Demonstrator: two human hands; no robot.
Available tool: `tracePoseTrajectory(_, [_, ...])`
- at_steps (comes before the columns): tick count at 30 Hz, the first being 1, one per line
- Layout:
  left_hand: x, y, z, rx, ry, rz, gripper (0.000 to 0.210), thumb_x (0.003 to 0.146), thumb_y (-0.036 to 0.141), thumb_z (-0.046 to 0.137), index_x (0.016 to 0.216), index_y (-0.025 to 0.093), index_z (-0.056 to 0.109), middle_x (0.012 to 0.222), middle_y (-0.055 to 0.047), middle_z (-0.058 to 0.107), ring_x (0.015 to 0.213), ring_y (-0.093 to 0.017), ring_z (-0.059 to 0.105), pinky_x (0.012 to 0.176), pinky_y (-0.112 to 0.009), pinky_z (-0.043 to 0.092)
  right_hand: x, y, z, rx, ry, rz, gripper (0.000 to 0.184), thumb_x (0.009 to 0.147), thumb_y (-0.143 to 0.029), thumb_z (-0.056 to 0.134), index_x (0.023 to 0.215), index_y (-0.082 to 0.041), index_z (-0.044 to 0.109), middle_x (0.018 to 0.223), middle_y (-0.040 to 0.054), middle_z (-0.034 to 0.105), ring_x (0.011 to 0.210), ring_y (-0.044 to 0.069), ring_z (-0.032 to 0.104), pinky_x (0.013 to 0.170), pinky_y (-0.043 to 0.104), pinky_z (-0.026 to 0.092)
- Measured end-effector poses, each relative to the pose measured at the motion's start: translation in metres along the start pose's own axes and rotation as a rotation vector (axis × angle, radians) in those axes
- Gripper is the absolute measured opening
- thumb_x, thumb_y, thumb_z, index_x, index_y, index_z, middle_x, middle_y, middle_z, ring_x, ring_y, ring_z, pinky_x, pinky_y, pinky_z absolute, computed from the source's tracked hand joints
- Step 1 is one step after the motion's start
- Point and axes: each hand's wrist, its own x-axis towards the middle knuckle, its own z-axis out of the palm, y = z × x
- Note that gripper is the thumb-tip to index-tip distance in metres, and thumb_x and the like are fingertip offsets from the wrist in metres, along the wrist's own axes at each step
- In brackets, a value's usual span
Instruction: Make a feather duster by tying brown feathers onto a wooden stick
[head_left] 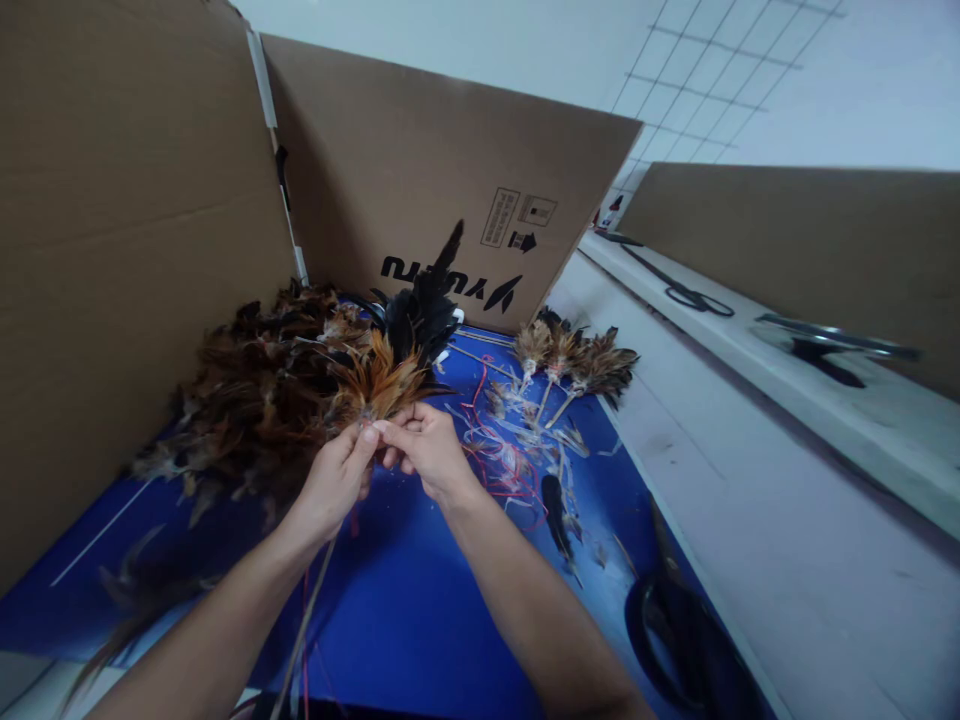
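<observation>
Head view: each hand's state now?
Left hand: closed, holding the feather bundle at its base.
Right hand: closed at the same base; anything pinched can't be made out.

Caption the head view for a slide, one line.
Left hand and right hand meet at the base of an orange-and-black feather bundle, above a blue tabletop, near heaped brown feathers.
</observation>
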Motion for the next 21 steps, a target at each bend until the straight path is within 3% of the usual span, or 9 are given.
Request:
tracePoseTrajectory(6, [0.001, -0.004, -0.004, 0.094, -0.017, 0.066, 0.035, 0.080, 0.051, 0.059, 0.072, 0.017, 0.054, 0.045, 0.006, 0.041, 0.035, -0.005, 0.032, 0.035, -0.017, 0.023, 0.002, 0.001, -0.005, 0.098, -0.093, 0.087, 0.043, 0.051, -0.038, 0.084, 0.065, -0.018, 0.049, 0.046, -0.0046, 0.057, 0.037, 0.010, 0.055, 0.029, 0.014, 0.025])
tracePoseTrajectory(10, [0.001, 0.000, -0.002, 0.067, -0.039, 0.034, 0.039, 0.079, 0.054, 0.058, 0.071, 0.017, 0.052, 0.044, 0.007, 0.038, 0.034, -0.004, 0.028, 0.034, -0.017, 0.020, 0.003, 0.001, -0.008, 0.138, -0.142, 0.114, 0.042, 0.053, -0.040, 0.083, 0.064, -0.017, 0.050, 0.052, -0.0036, 0.059, 0.039, 0.009, 0.054, 0.030, 0.015, 0.024])
tracePoseTrajectory(13, [0.001, 0.006, -0.001, -0.009, -0.053, -0.002, 0.041, 0.077, 0.055, 0.060, 0.069, 0.016, 0.053, 0.046, 0.007, 0.037, 0.034, -0.003, 0.024, 0.034, -0.016, 0.017, 0.003, 0.001, -0.012, 0.065, -0.084, 0.065, 0.036, 0.059, -0.042, 0.078, 0.066, -0.016, 0.054, 0.060, -0.0016, 0.062, 0.042, 0.008, 0.052, 0.033, 0.016, 0.028])
tracePoseTrajectory(16, [0.002, 0.013, -0.004, -0.080, -0.088, -0.059, 0.044, 0.077, 0.055, 0.060, 0.065, 0.014, 0.054, 0.045, 0.008, 0.030, 0.036, -0.002, 0.018, 0.034, -0.016, 0.015, 0.001, 0.002, -0.016, -0.046, -0.053, -0.029, 0.026, 0.063, -0.035, 0.074, 0.064, -0.016, 0.057, 0.061, -0.0016, 0.060, 0.052, 0.008, 0.054, 0.045, 0.018, 0.039])
tracePoseTrajectory(18, [0.003, 0.016, -0.008, -0.116, -0.119, -0.093, 0.044, 0.078, 0.053, 0.061, 0.062, 0.012, 0.054, 0.046, 0.008, 0.029, 0.037, -0.001, 0.016, 0.034, -0.015, 0.014, 0.000, 0.004, -0.017, -0.043, -0.188, -0.104, 0.014, 0.065, -0.024, 0.070, 0.071, -0.016, 0.060, 0.065, -0.0019, 0.061, 0.063, 0.010, 0.057, 0.061, 0.021, 0.046])
tracePoseTrajectory(21, [0.004, 0.020, -0.012, -0.171, -0.152, -0.125, 0.040, 0.077, 0.048, 0.064, 0.066, 0.011, 0.056, 0.052, 0.004, 0.043, 0.038, -0.001, 0.018, 0.034, -0.015, 0.014, 0.001, 0.010, -0.016, 0.083, -0.444, -0.159, 0.029, 0.063, -0.013, 0.065, 0.090, -0.019, 0.058, 0.075, -0.0030, 0.062, 0.072, 0.011, 0.058, 0.076, 0.025, 0.047])
